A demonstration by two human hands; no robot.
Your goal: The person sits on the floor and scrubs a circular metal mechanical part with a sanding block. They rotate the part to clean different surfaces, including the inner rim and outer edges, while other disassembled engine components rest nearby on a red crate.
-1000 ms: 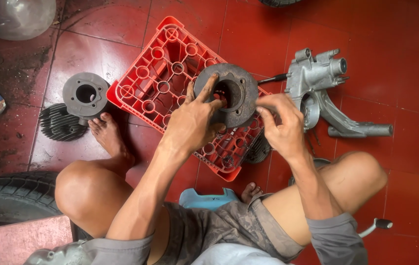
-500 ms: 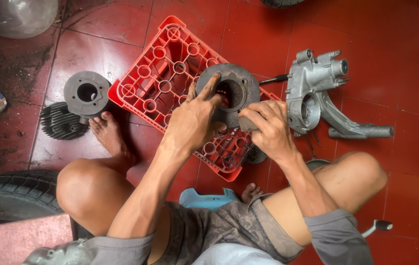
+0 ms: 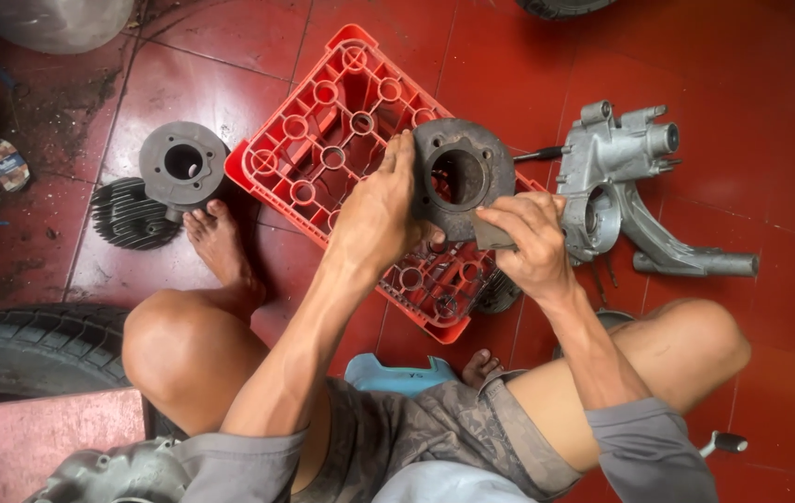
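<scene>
A dark grey round engine part with a large centre hole rests on an upturned red plastic crate. My left hand grips its left edge and steadies it. My right hand holds a small flat dark piece, perhaps abrasive paper, pressed against the part's lower right rim. I squat over the crate with both knees spread.
A second grey cylinder part and a finned cylinder head lie on the red tile floor by my left foot. A silver engine casing lies right of the crate. A tyre sits at lower left.
My right hand has slid down and left along the part's rim. The left hand keeps its hold on the part. The view has shifted slightly.
</scene>
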